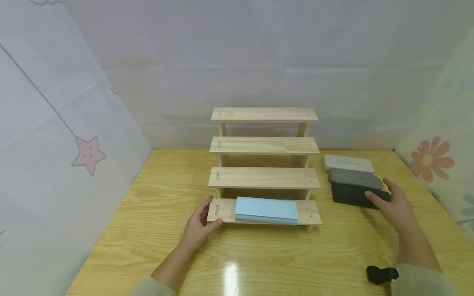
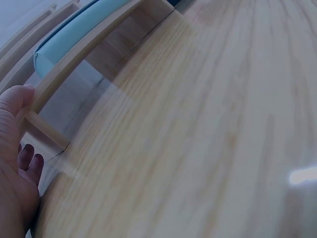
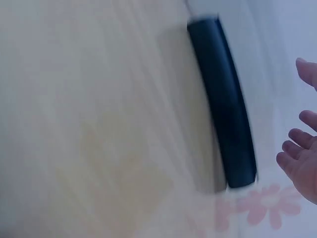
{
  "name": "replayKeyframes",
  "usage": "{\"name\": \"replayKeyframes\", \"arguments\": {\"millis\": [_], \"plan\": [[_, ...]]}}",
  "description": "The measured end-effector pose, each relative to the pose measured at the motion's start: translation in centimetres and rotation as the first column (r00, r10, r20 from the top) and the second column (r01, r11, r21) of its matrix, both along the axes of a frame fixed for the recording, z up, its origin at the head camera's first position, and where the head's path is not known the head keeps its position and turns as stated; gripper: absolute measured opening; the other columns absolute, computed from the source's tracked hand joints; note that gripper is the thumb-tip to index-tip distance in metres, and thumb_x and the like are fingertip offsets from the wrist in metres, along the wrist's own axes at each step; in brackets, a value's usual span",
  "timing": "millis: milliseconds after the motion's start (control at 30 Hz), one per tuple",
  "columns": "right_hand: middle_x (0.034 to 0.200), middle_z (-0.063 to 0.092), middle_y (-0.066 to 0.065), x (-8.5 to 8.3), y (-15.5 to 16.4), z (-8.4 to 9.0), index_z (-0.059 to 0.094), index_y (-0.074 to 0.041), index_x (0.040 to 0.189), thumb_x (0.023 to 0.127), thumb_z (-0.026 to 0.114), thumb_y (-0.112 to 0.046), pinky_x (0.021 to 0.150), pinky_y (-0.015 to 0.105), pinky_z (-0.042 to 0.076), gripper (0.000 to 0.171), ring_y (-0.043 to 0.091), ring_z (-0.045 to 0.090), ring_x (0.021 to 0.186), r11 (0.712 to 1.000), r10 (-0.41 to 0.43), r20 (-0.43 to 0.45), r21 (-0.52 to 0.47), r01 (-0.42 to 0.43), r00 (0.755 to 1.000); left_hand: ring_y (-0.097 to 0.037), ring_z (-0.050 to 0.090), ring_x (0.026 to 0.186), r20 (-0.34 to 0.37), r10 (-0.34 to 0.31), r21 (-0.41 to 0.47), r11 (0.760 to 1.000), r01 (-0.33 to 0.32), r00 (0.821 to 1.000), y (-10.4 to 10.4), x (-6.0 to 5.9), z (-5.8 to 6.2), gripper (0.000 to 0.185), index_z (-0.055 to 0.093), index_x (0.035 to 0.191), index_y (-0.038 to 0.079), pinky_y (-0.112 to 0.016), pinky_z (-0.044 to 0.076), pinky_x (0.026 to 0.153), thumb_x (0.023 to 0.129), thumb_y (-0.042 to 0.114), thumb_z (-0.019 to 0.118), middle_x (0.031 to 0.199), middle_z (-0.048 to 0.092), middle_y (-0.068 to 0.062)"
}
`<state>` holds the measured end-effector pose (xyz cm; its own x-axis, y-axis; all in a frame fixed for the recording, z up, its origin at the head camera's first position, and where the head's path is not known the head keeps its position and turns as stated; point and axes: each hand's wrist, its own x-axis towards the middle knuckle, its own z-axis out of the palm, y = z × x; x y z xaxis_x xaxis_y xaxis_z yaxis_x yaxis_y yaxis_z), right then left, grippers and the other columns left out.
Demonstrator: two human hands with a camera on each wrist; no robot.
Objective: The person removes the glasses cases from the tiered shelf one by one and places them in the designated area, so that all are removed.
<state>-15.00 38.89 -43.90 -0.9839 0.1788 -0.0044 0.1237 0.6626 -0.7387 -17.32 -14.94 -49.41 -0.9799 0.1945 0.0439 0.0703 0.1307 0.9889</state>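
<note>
My left hand (image 1: 197, 228) grips the left end of the lowest step of a wooden stepped display rack (image 1: 264, 177), thumb at the front edge. In the left wrist view the thumb (image 2: 19, 98) lies against the board, with the other fingers below it. On that lowest step lies a light blue glasses case (image 1: 266, 209), closed. Over at the right, my right hand (image 1: 397, 207) hovers by a black glasses case (image 1: 355, 195), thumb and fingers spread. In the right wrist view the dark case (image 3: 223, 101) stands apart from the fingers.
Behind the black case sit a grey case (image 1: 355, 179) and a whitish case (image 1: 348, 163), on the wood-grain table (image 1: 155, 197). Printed cloth walls (image 1: 259, 53) enclose the table at the back and sides. A black device (image 1: 381, 274) is at the right wrist.
</note>
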Motion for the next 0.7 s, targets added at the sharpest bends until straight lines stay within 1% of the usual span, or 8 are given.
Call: {"name": "replayKeyframes", "arguments": {"millis": [100, 200, 267, 433, 500, 600, 633, 700], "plan": [[0.158, -0.001, 0.036, 0.1, -2.4, 0.6, 0.001, -0.002, 0.157, 0.099, 0.053, -0.044, 0.097, 0.079, 0.028, 0.088, 0.065, 0.016, 0.135, 0.999, 0.028, -0.025, -0.025, -0.029, 0.999, -0.028, 0.026, 0.148, -0.005, 0.001, 0.005, 1.0, -0.001, 1.0, -0.1, 0.0, 0.0, 0.082, 0.027, 0.154, 0.006, -0.038, 0.022, 0.118, 0.087, 0.009, 0.074, 0.161, 0.026, -0.016], [0.159, 0.002, 0.034, 0.2, -4.7, 1.2, 0.006, -0.004, 0.158, 0.099, 0.055, -0.043, 0.099, 0.079, 0.025, 0.086, 0.064, 0.014, 0.137, 0.997, 0.055, -0.056, -0.046, -0.058, 0.997, -0.028, 0.025, 0.149, -0.008, -0.002, 0.008, 1.0, 0.002, 1.0, -0.1, -0.1, -0.2, 0.082, 0.027, 0.154, 0.006, -0.037, 0.022, 0.118, 0.087, 0.008, 0.074, 0.161, 0.025, -0.015], [0.16, 0.005, 0.033, 0.4, -6.0, 1.5, 0.009, -0.005, 0.158, 0.099, 0.055, -0.042, 0.1, 0.079, 0.025, 0.083, 0.063, 0.015, 0.137, 0.996, 0.065, -0.071, -0.051, -0.068, 0.995, -0.029, 0.023, 0.149, -0.012, -0.008, 0.003, 1.0, 0.008, 1.0, -0.1, -0.1, -0.2, 0.082, 0.026, 0.154, 0.006, -0.038, 0.021, 0.118, 0.087, 0.009, 0.073, 0.162, 0.024, -0.014], [0.157, 0.018, 0.03, 0.9, -8.9, 2.5, 0.019, -0.002, 0.155, 0.098, 0.058, -0.039, 0.101, 0.075, 0.029, 0.078, 0.059, 0.024, 0.137, 0.992, 0.099, -0.116, -0.067, -0.108, 0.988, -0.029, 0.019, 0.15, -0.008, -0.013, 0.002, 1.0, 0.013, 1.0, -0.1, 0.0, -0.3, 0.082, 0.026, 0.154, 0.005, -0.039, 0.019, 0.119, 0.088, 0.011, 0.073, 0.163, 0.021, -0.013], [0.156, 0.023, 0.029, 1.0, -9.9, 2.9, 0.022, 0.0, 0.153, 0.098, 0.059, -0.037, 0.102, 0.073, 0.032, 0.077, 0.057, 0.027, 0.136, 0.988, 0.122, -0.124, -0.076, -0.132, 0.985, -0.029, 0.021, 0.15, -0.003, -0.013, 0.005, 1.0, 0.013, 1.0, -0.1, 0.0, -0.3, 0.082, 0.026, 0.154, 0.006, -0.038, 0.02, 0.119, 0.088, 0.01, 0.073, 0.163, 0.022, -0.013], [0.153, 0.031, 0.026, 1.2, -11.1, 3.1, 0.029, 0.0, 0.15, 0.097, 0.061, -0.034, 0.102, 0.069, 0.037, 0.071, 0.053, 0.034, 0.134, 0.982, 0.158, -0.135, -0.083, -0.17, 0.978, -0.028, 0.025, 0.149, 0.002, -0.009, 0.014, 1.0, 0.009, 1.0, 0.0, 0.0, -0.2, 0.082, 0.027, 0.154, 0.006, -0.036, 0.022, 0.118, 0.087, 0.008, 0.073, 0.162, 0.024, -0.014], [0.151, 0.035, 0.025, 1.2, -11.5, 3.0, 0.032, 0.0, 0.149, 0.097, 0.062, -0.034, 0.103, 0.062, 0.041, 0.068, 0.05, 0.037, 0.133, 0.98, 0.169, -0.146, -0.076, -0.182, 0.975, -0.027, 0.025, 0.149, 0.004, -0.007, 0.016, 1.0, 0.007, 1.0, 0.0, 0.0, -0.1, 0.082, 0.027, 0.154, 0.007, -0.035, 0.023, 0.117, 0.087, 0.008, 0.074, 0.161, 0.025, -0.014], [0.147, 0.041, 0.021, 1.3, -12.2, 3.0, 0.038, -0.001, 0.145, 0.096, 0.064, -0.03, 0.105, 0.041, 0.046, 0.062, 0.044, 0.043, 0.129, 0.976, 0.194, -0.173, -0.065, -0.208, 0.966, -0.027, 0.027, 0.148, 0.006, -0.006, 0.02, 1.0, 0.006, 1.0, 0.0, -0.1, -0.1, 0.082, 0.027, 0.154, 0.006, -0.031, 0.026, 0.116, 0.086, 0.007, 0.074, 0.161, 0.025, -0.015]]}}
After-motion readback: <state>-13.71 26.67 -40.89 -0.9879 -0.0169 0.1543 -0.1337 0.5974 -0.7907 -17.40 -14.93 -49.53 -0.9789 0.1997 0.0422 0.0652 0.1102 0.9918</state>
